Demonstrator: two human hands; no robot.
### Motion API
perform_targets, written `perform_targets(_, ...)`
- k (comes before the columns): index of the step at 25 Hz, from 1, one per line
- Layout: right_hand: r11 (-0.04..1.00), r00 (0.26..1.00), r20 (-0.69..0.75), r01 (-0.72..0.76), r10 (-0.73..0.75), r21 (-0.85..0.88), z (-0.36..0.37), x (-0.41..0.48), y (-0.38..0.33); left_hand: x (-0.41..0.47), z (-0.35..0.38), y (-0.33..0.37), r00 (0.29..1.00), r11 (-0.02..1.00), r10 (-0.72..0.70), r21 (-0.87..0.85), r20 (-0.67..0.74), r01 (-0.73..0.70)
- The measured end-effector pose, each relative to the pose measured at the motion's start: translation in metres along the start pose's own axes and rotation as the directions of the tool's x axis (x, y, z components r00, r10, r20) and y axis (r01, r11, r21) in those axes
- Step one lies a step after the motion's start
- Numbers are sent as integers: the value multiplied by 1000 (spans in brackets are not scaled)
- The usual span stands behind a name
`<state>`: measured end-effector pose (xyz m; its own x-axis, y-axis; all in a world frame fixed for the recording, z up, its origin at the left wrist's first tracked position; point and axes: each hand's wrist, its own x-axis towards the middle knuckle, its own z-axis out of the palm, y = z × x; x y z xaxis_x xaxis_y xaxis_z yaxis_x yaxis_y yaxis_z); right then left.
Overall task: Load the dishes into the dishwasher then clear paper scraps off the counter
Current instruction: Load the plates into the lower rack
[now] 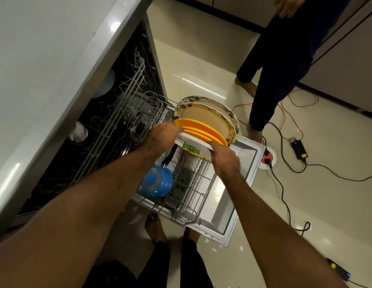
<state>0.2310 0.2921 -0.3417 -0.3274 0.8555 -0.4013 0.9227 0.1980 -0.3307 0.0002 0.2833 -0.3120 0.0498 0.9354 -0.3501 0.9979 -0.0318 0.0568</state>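
The dishwasher's lower rack [193, 196] is pulled out over the open door [239, 183]. Standing on edge in it are two cream plates with patterned rims [210, 115] and orange plates [201, 129]. In front of them a white plate with a green mark [193, 143] is gripped at its left edge by my left hand [160, 136] and at its right edge by my right hand [224, 161]. A blue saucepan [157, 181] with a black handle lies in the rack below my left forearm.
The grey counter [46, 69] runs along the left above the dishwasher's upper rack [118, 104]. Another person [274, 69] stands on the floor beyond the door. Cables, a socket [268, 159] and power adapters lie to the right. White paper scraps [137, 218] dot the floor.
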Motion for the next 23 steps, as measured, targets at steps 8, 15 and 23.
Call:
perform_targets(8, 997, 998, 53, -25, 28, -70, -4, 11, -2, 17, 24, -9, 997, 998, -48, -42, 54, 50)
perform_targets(15, 996, 993, 76, -92, 92, 4, 9, 14, 5, 26, 59, -7, 988, 985, -99, -127, 121, 115)
perform_targets(23, 994, 993, 75, -95, 91, 56, 5, 1, 0, 13, 52, -6, 979, 964, -138, -208, 147, 167)
